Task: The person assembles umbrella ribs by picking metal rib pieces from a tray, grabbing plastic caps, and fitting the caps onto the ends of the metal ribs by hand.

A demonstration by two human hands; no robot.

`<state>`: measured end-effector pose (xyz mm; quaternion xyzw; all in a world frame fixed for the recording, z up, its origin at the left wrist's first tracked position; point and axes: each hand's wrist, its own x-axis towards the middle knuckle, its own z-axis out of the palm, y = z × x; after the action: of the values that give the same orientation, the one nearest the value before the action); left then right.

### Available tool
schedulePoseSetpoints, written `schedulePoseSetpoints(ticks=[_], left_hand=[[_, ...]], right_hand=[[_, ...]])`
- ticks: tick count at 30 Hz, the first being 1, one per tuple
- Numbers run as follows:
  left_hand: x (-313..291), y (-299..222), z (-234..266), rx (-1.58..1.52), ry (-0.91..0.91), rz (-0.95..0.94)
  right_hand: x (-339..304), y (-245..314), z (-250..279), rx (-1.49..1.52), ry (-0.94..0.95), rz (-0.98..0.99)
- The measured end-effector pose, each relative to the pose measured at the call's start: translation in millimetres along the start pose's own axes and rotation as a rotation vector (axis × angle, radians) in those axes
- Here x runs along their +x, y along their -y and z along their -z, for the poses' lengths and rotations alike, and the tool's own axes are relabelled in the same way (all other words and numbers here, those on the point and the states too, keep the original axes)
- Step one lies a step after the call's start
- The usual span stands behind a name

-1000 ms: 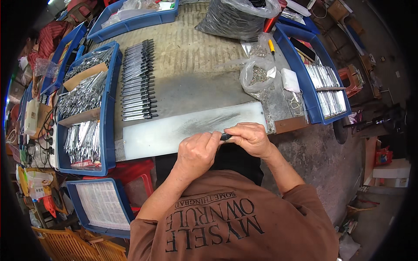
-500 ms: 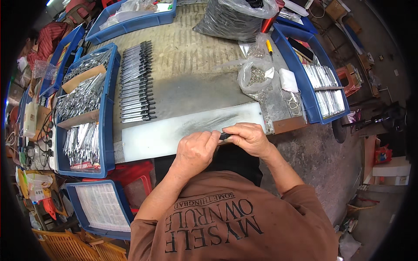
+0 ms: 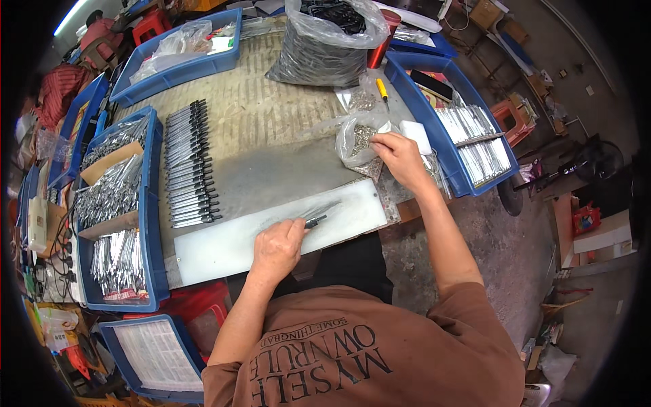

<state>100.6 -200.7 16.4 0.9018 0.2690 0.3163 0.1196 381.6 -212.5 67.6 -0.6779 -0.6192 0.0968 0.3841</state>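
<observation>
My left hand [image 3: 278, 248] is closed around a slim metal rod with a black end [image 3: 316, 221]. Only that end sticks out past the fingers, above a long white board [image 3: 224, 252] with a dark smudge; the rest is hidden in the hand. My right hand [image 3: 401, 161] is at the edge of a clear plastic bag [image 3: 346, 150] of small metal pieces [image 3: 365, 136]. Its thumb and fingers are pressed together, and what they hold, if anything, is too small to make out. Similar silver rods with black ends [image 3: 186, 163] lie in a neat row to the left.
Blue trays of metal rods stand at the left [image 3: 157, 224] and right [image 3: 468, 184]. A large plastic bag of black parts [image 3: 305, 64] sits at the back, beside a red cylinder [image 3: 385, 41]. A yellow-handled screwdriver [image 3: 382, 88] lies near the small bag.
My hands have come apart from the black end they both held. The right hand has moved away to the small bag; the left keeps the rod, now lower and further left.
</observation>
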Motion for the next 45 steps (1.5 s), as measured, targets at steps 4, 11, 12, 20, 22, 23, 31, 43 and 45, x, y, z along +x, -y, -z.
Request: schedulePoseSetpoints(ticks=[4,11,12,20,22,23,31,43,45], left_hand=[[1,-1,2,0.0,-0.02,0.003],[0,0,1,-0.004,0.001,0.002],[0,0,2,-0.002,0.006,0.005],[1,1,2,0.038,0.023,-0.011],[2,0,2,0.044,0.028,-0.014],[2,0,2,0.036,0.023,-0.02],[-1,1,1,0.027,0.008,-0.016],[-1,2,-1,-0.014,0.004,0.01],[0,2,-2,-0.031,-0.002,-0.002]], right_hand=[[23,-21,-7,-0.196,0.119,0.047],[40,-33,-25,-0.506,0.379,0.032],[42,-32,-27,-0.552,0.405,0.005],[45,-20,-25,-0.635,0.44,0.023],[43,-24,-23,-0.621,0.427,0.042],[42,-26,-22,-0.591,0.411,0.039],[39,-18,-9,-0.342,0.372,-0.012],[-13,46,-22,0.243,0.541,-0.047],[-23,62,-29,0.201,0.577,0.031]])
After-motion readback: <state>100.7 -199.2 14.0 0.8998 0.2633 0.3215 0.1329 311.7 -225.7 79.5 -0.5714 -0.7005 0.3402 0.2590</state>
